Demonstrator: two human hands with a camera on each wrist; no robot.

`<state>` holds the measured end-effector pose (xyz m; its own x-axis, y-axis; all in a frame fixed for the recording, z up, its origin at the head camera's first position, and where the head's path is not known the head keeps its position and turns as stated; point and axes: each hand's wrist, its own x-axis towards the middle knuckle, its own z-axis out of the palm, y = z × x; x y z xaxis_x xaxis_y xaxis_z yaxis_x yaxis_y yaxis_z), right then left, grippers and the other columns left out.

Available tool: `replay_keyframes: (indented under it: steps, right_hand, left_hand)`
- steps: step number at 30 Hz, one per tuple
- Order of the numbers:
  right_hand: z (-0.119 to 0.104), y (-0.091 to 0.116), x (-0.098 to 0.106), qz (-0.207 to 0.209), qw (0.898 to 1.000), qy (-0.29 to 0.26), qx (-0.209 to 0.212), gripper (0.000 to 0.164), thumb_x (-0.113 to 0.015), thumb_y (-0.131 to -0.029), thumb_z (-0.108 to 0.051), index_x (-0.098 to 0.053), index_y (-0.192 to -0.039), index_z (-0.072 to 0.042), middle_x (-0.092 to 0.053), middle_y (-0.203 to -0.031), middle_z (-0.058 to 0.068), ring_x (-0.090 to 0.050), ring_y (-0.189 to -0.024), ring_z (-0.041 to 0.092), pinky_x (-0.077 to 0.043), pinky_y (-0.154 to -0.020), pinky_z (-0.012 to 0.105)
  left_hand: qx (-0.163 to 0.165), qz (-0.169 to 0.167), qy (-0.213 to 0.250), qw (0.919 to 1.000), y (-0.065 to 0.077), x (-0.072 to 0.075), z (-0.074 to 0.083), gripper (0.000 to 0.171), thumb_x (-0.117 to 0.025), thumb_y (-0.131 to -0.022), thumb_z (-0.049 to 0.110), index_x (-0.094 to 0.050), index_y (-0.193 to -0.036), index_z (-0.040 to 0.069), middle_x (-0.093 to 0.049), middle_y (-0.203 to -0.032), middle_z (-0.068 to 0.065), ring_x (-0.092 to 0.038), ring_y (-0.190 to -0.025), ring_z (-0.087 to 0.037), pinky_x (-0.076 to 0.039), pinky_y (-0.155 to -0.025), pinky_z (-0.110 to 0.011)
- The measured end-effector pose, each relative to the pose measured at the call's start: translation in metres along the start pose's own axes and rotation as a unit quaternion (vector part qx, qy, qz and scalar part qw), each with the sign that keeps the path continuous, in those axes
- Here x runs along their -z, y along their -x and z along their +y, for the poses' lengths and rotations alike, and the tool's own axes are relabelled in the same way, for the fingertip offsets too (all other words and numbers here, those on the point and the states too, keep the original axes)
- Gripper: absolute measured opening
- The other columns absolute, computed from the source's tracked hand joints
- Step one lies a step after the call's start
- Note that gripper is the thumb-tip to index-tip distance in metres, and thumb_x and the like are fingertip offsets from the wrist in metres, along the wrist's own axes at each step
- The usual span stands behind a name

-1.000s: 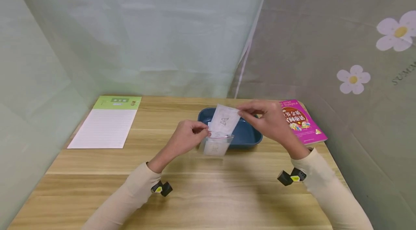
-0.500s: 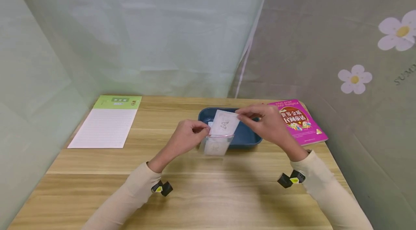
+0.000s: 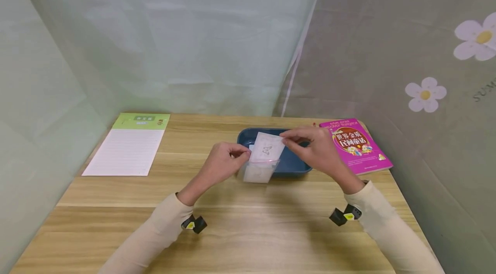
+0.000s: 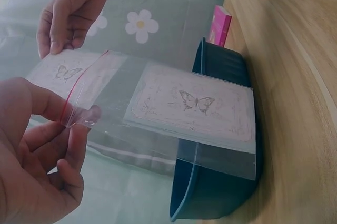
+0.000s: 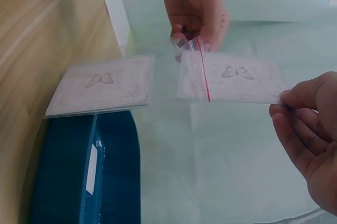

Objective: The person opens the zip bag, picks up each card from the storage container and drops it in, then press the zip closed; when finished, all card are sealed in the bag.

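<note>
My left hand (image 3: 226, 160) pinches the mouth of a clear zip-lock bag (image 4: 158, 137) with a red seal line, holding it up in front of a blue bin. Inside the bag's lower part sits a white card with a butterfly print (image 4: 192, 103). With thumb and fingertips my right hand (image 3: 315, 147) pinches the upper corner of a second white butterfly card (image 3: 267, 147). This card's lower end is inside the bag mouth, past the red line, as the right wrist view shows. A gap separates it from the card lower in the bag.
Behind the bag stands the blue bin (image 3: 294, 164), with a white piece (image 5: 92, 169) inside. A pink book (image 3: 358, 147) lies at the right, and a lined writing pad with a green header (image 3: 125, 149) at the back left. Fabric walls (image 3: 201, 50) enclose the wooden table (image 3: 248, 231).
The upper card has slid down into the bag mouth in my right hand, which lowered slightly. My left hand has kept its hold on the bag with hardly any movement.
</note>
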<state>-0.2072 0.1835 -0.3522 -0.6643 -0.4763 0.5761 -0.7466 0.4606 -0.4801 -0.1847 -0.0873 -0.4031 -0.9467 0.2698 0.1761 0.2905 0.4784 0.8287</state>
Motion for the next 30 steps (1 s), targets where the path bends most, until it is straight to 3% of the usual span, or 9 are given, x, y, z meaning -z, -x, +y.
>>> replay_keyframes:
  steps: [5,21,30]
  right_hand:
    - [0.0,0.0,-0.001,0.002,1.0,0.005,0.01,0.018,-0.08,-0.087,-0.006,-0.081,-0.104,-0.009,-0.078,-0.101,0.005,-0.074,-0.079,0.012,-0.06,-0.067,0.032]
    - [0.005,0.007,-0.019,-0.034,0.999,-0.028,-0.029,0.013,-0.077,-0.09,-0.006,-0.081,-0.102,-0.01,-0.077,-0.093,0.001,-0.071,-0.076,0.008,-0.059,-0.068,0.025]
    - [0.006,0.016,-0.026,-0.033,0.998,-0.032,-0.043,0.012,-0.077,-0.09,-0.006,-0.082,-0.099,-0.011,-0.074,-0.092,-0.001,-0.068,-0.079,0.011,-0.059,-0.067,0.034]
  left_hand:
    - [0.006,0.004,0.002,1.0,-0.001,-0.001,0.0,0.019,-0.066,-0.097,0.018,-0.081,-0.103,0.007,-0.076,-0.095,-0.003,-0.062,-0.079,-0.018,-0.053,-0.07,-0.033]
    - [0.004,0.015,0.024,0.9996,-0.002,-0.001,-0.001,0.017,-0.066,-0.097,0.019,-0.08,-0.102,0.01,-0.074,-0.094,-0.002,-0.061,-0.08,-0.019,-0.053,-0.07,-0.033]
    - [0.005,0.017,0.026,0.9995,0.0,0.0,0.002,0.018,-0.067,-0.097,0.02,-0.08,-0.103,0.01,-0.075,-0.095,-0.001,-0.062,-0.082,-0.019,-0.053,-0.071,-0.034]
